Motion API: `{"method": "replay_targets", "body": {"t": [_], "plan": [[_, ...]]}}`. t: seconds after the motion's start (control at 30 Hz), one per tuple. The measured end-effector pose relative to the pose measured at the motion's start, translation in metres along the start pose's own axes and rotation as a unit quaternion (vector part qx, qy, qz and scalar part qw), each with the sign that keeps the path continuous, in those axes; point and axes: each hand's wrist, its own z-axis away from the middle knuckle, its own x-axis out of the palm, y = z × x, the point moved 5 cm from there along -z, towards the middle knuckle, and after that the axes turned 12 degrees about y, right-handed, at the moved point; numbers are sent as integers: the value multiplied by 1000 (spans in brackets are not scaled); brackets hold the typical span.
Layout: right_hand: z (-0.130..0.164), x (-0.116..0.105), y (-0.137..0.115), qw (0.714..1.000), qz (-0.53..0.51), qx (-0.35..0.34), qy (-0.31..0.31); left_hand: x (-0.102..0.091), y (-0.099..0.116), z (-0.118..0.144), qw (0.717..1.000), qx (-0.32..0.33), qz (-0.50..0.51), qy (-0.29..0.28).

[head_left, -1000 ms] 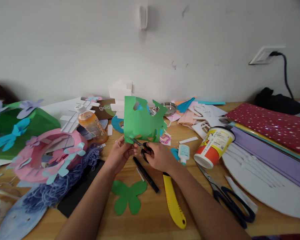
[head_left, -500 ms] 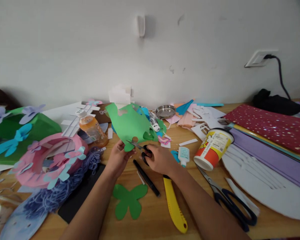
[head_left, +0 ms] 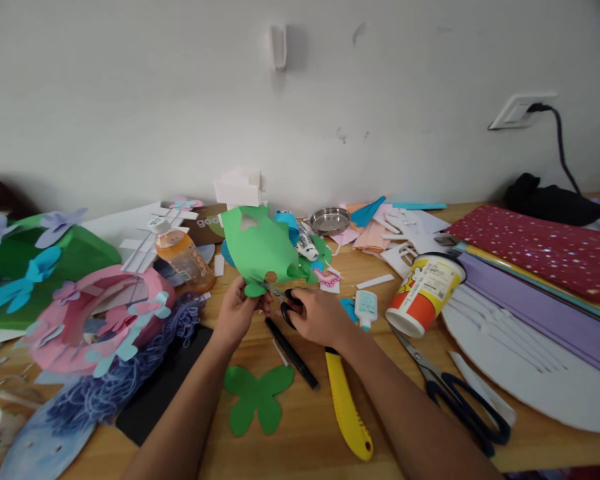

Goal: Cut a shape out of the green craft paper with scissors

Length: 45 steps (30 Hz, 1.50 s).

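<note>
The left hand pinches the lower edge of a ragged sheet of green craft paper, holding it raised above the wooden tabletop near the middle of the view. The right hand is closed through the loops of a small pair of black-handled scissors, whose blades bite into the sheet's bottom edge at about 3 o'clock from the left fingers; a rounded green lobe hangs there, partly cut free

Judging from what lies about, the cutting looks well under way: one finished green four-lobed paper cutout lies flat on the table at 6 o'clock from the hands, and the sheet already shows several holes and notches. The shape now under the blades seems only partly outlined, so most of its contour is probably left to cut

A black marker pen lies just below the right hand, and a yellow plastic utility knife runs off toward 5 o'clock. At 3 o'clock sit a small white glue bottle and a tipped red-and-yellow paper cup, with a larger pair of dark-handled scissors beyond it. At 9 o'clock are a pink paper ring decorated with paper flowers and an orange-filled plastic bottle
</note>
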Motion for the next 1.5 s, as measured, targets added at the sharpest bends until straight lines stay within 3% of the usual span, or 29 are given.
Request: {"method": "replay_targets", "body": {"t": [0.17,0.37,0.8,0.93,1.1,1.23,1.3,1.37,1.43,1.5], "plan": [[-1,4,0,998,-67,14,-7,2,-1,1,999,-35,40,-8],[1,8,1,995,-93,18,-13,5,-1,1,999,-27,27,-26],[3,17,3,998,-53,19,1,7,3,7,999,-21,18,37],[3,20,4,998,-59,17,3,7,8,6,999,10,-8,35],[2,17,4,998,-70,11,-4,0,14,1,994,67,-84,-20],[0,14,2,998,-62,12,-12,-4,13,-2,989,72,-128,-22],[0,14,2,998,-56,15,-7,-2,8,-1,995,42,-86,16],[0,15,2,999,-42,17,4,2,0,4,997,-16,18,69],[1,17,3,1000,-22,17,12,9,-10,9,984,-63,125,114],[1,19,3,1000,-8,15,14,13,-15,13,972,-70,174,139]]}}
